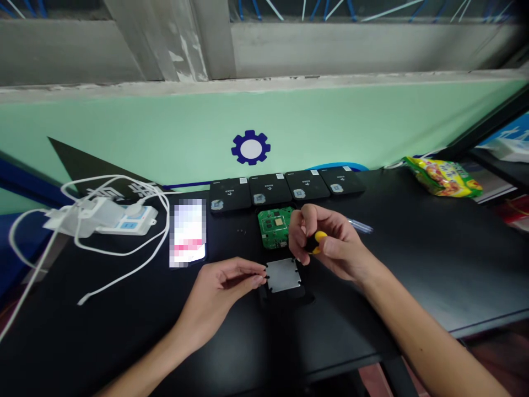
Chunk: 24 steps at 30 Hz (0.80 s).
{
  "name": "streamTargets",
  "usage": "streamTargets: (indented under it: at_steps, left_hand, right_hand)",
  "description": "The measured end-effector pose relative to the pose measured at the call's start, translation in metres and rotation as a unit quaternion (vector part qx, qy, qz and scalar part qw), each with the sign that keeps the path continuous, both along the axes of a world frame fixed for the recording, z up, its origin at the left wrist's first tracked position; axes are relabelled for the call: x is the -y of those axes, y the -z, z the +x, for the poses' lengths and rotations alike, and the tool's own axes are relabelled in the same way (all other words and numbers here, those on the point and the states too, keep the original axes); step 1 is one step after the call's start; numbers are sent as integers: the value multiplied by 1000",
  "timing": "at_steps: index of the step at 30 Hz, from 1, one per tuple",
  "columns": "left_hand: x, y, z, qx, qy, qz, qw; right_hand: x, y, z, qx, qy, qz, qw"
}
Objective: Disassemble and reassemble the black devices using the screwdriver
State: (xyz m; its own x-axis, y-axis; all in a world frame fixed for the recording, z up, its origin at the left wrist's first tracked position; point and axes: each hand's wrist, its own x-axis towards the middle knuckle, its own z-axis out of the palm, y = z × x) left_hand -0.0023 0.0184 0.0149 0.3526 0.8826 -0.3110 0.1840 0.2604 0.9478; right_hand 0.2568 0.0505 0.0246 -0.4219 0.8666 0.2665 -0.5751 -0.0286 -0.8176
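My right hand (326, 242) is closed around a small screwdriver with a yellow and black handle (317, 240), its tip pointing down at the far right corner of a grey metal plate (282, 274). The plate sits in a black device shell (289, 293) on the black table. My left hand (223, 289) rests on the table with its fingertips against the plate's left edge. A green circuit board (274, 226) lies just beyond the plate.
Several black device boxes (285, 190) line the back of the table (413, 264). A phone (188, 232) lies left of the board, a white power strip with cables (103, 218) farther left. A clear pen (360, 225) and a yellow-green snack bag (443, 176) lie to the right.
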Motion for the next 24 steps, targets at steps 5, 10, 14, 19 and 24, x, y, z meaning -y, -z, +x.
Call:
streamTargets:
  at_steps: [5, 10, 14, 19, 24]
  left_hand:
    - [0, 0, 0, 1, -2, 1, 1000]
    - [1, 0, 1, 9, -12, 2, 1000]
    - [2, 0, 0, 17, -24, 2, 1000]
    - [2, 1, 0, 48, -30, -18, 998]
    - [2, 2, 0, 64, -35, -32, 997]
  right_hand:
    - [0, 0, 2, 30, 24, 20, 999]
    - [-3, 2, 3, 119, 97, 110, 982]
    - [-2, 0, 3, 147, 140, 122, 972]
    - [2, -5, 4, 183, 177, 101, 962]
    - [2, -2, 2, 100, 189, 68, 974]
